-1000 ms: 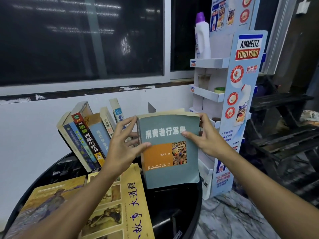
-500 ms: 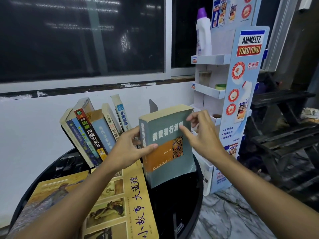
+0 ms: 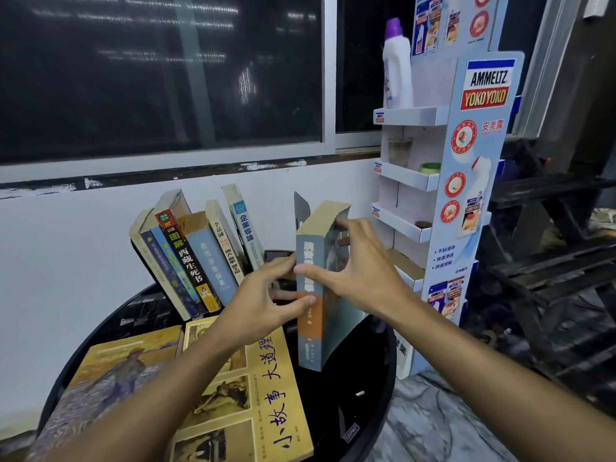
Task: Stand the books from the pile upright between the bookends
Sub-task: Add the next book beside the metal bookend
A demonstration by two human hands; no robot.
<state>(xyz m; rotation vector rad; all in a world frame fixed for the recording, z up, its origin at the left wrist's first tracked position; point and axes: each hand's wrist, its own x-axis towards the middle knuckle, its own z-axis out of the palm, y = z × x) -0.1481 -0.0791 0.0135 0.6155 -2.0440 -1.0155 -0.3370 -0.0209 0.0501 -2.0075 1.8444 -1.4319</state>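
Note:
A grey-green book with an orange band [image 3: 313, 331] stands upright on the round black table [image 3: 373, 388], spine toward me. My left hand [image 3: 263, 301] pinches its spine from the left. My right hand [image 3: 353, 271] grips its cover from the right, fingers curled over the upper edge. Just behind it rises a grey metal bookend [image 3: 301, 208]. Further left, several books [image 3: 196, 258] stand leaning to the left against the wall side. A pile of flat books lies in front: a yellow one with purple characters [image 3: 266, 395] and a painted-cover one [image 3: 116, 378].
A white and blue cardboard display stand [image 3: 466, 181] rises right of the table, carrying a white bottle with a purple cap [image 3: 396, 65]. Dark windows and a white wall are behind. Dark wooden benches [image 3: 550, 261] and a marble floor [image 3: 433, 428] lie to the right.
The grey-green book has turned from cover-facing to spine-facing and moved back toward the bookend. Both hands shifted with it, the right one onto the cover's upper part.

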